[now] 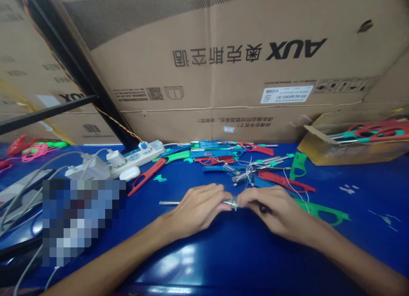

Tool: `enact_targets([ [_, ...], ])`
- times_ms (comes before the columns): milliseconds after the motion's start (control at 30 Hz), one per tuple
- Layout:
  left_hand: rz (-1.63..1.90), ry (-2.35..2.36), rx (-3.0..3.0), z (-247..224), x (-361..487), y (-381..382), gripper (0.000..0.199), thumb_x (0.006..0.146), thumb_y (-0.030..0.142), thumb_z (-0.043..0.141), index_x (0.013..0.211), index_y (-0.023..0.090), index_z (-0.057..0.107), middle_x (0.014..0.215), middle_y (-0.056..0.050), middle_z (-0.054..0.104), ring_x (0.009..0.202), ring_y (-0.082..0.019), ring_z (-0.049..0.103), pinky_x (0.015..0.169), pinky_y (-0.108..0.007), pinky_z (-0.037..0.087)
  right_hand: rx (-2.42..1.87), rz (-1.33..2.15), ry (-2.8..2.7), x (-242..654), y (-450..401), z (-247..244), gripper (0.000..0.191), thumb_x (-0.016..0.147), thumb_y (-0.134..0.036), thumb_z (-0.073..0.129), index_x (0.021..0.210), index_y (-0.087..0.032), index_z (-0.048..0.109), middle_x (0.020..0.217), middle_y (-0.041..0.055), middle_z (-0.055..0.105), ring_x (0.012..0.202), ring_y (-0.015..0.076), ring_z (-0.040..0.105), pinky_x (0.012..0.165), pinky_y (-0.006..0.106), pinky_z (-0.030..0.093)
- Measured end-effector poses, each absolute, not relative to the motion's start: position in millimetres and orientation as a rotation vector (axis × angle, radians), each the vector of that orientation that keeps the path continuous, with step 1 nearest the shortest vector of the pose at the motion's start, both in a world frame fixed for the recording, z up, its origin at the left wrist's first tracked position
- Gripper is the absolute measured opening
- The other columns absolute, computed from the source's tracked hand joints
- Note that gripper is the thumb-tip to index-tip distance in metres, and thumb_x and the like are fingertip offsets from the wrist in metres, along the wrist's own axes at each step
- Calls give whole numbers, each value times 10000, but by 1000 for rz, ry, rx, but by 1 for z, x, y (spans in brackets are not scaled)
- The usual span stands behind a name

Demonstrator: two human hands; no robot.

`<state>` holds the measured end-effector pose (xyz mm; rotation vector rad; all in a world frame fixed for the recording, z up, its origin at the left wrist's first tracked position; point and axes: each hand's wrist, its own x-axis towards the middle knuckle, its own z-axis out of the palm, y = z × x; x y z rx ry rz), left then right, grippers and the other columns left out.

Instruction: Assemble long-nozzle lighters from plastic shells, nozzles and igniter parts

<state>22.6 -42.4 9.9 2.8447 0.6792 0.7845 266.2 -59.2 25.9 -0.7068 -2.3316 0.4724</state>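
Observation:
Above the blue table, my left hand (203,208) is closed around a slim metal lighter tube (169,203); its slotted end sticks out to the left. The tube's other end, with a pale collar, shows between my two hands. My right hand (275,208) is closed, its fingertips pinched at that collar end. A black stick-like tool (264,209) with a rounded end lies in my right palm; most of it is hidden. Just beyond my hands are loose lighter parts: a red handle shell (286,181), a green handle shell (332,213) and thin white wires (247,170).
More coloured shells and metal tubes form a pile (217,153) at the back. An open cardboard box (345,153) of red lighters stands back right. On the left are a power strip (137,157) with chargers, cables and a black metal frame (47,112). Large cartons (207,87) wall off the back.

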Motion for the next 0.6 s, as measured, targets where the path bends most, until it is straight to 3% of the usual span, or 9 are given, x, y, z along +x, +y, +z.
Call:
enact_targets([
  [167,761,698,2838,8,22,-39,266,1073,327,356,1142,172,561,970,-45,666,880,-180,624,765,-293,505,-783,502,-2373,266,-58,27,253,925,-65,464,1066,-231,592,892,-10,711,727,108,645,646,241,474],
  [400,742,750,2764,14,17,-37,258,1067,320,359,1194,192,544,1052,-48,674,940,-189,624,835,-334,511,-916,459,-2267,268,-54,37,243,1003,-292,516,1236,-233,553,1090,26,719,774,119,683,686,243,526],
  [600,905,822,2431,15,17,-39,189,1042,273,422,1177,196,528,1088,-67,697,987,-192,669,895,-353,519,-905,311,-2315,268,-50,30,240,1003,-314,525,1212,-218,595,1141,57,700,997,170,677,838,296,537],
])
